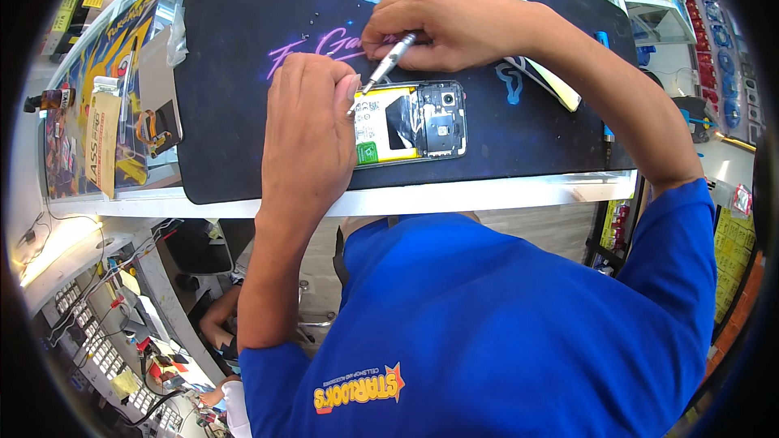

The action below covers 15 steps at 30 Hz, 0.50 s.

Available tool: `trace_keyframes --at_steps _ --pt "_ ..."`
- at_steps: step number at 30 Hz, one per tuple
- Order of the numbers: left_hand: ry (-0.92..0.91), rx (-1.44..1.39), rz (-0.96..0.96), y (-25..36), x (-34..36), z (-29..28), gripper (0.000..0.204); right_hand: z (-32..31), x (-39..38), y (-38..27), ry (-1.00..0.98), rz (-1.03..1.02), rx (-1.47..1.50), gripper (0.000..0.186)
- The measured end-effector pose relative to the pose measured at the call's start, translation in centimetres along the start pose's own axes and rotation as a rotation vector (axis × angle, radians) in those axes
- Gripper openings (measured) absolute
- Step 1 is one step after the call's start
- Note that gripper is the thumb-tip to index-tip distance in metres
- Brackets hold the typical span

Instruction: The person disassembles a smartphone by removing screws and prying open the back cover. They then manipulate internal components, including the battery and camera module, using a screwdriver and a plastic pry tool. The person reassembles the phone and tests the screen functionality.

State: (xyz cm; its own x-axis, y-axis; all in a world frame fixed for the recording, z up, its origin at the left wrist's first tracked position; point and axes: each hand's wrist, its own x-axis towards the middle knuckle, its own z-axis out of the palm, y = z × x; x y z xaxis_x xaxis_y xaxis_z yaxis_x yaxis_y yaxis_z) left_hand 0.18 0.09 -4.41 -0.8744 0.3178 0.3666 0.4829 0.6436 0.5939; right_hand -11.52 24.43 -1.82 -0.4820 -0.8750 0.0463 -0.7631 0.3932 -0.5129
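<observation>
An opened smartphone (442, 134) lies on the dark printed mat (235, 130). Its yellow-edged battery (375, 123) and the black camera end on the right are exposed. My left hand (308, 126) is curled over the phone's left end, covering it, thumb along the battery's edge; its fingertips are hidden. My right hand (442, 24) is closed round a slim silver screwdriver (392, 63), slanting down and left toward the battery's upper edge. Its fingertips are bent down close to the mat, and I cannot see whether they pinch anything else. Several tiny dark pieces (307, 36) lie beyond my left hand.
A pale flat panel (552, 85) lies under my right forearm. A blue tool (607, 126) rests at the mat's right edge. Left of the mat are a phone part with an orange flex cable (154, 130) and a small bottle (55, 100). Another person's arm (217, 320) shows behind, lower left.
</observation>
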Motion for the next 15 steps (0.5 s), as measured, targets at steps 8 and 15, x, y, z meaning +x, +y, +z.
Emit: trace_keyframes --at_steps 8,15 --pt "0.05 -0.025 0.005 -0.2 -0.1 0.2 0.019 -0.3 3.1 0.7 0.137 0.135 0.139 0.027" --pt "0.154 -0.039 -0.037 0.1 -0.3 -0.4 0.014 -4.6 -3.3 0.2 0.302 0.549 0.241 0.043"
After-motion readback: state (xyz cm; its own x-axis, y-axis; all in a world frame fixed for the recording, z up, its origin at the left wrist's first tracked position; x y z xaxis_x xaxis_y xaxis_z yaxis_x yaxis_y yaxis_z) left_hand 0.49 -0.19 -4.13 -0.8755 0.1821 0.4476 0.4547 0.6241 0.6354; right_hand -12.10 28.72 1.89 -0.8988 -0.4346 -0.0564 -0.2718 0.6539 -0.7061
